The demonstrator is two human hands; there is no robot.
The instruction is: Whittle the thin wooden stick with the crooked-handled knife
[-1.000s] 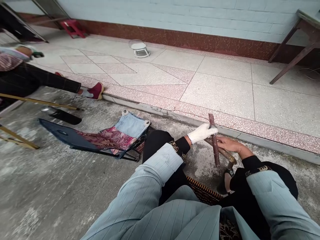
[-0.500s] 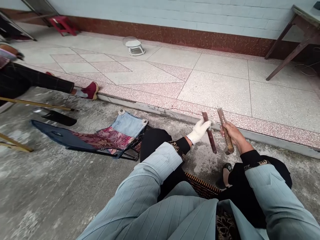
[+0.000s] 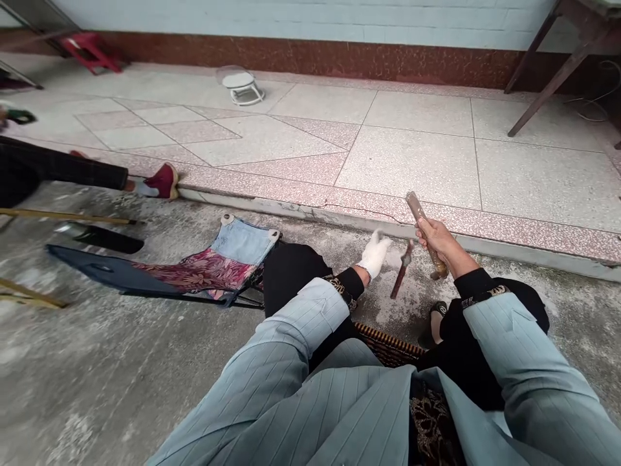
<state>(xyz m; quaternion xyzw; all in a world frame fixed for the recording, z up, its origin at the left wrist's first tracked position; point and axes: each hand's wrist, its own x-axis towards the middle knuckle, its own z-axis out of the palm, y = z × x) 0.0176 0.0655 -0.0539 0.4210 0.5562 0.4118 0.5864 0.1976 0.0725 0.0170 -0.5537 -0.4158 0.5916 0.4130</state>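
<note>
My left hand (image 3: 374, 255), in a white knit glove, is open with its fingers apart and nothing in it. Just right of it, not touching, is a dark reddish-brown stick (image 3: 399, 278) with a greyish piece near its upper end. I cannot tell whether that stick is in the air or on the concrete. My bare right hand (image 3: 436, 238) is closed around a thicker, lighter brown stick (image 3: 416, 206), held tilted with its upper end toward the step. The lower end of this thicker stick shows below the fingers.
A low tiled step (image 3: 291, 206) runs across ahead. At left stands a low folding chair (image 3: 194, 268) with flowered fabric. Beyond it are another person's leg and red shoe (image 3: 163, 181). A small white stool (image 3: 242, 87), a red stool (image 3: 92, 52) and a wooden table leg (image 3: 548, 90) are farther off.
My left hand has let go of the reddish-brown stick and drawn back left of it. That stick sits lower in view. My right hand still grips the thicker stick.
</note>
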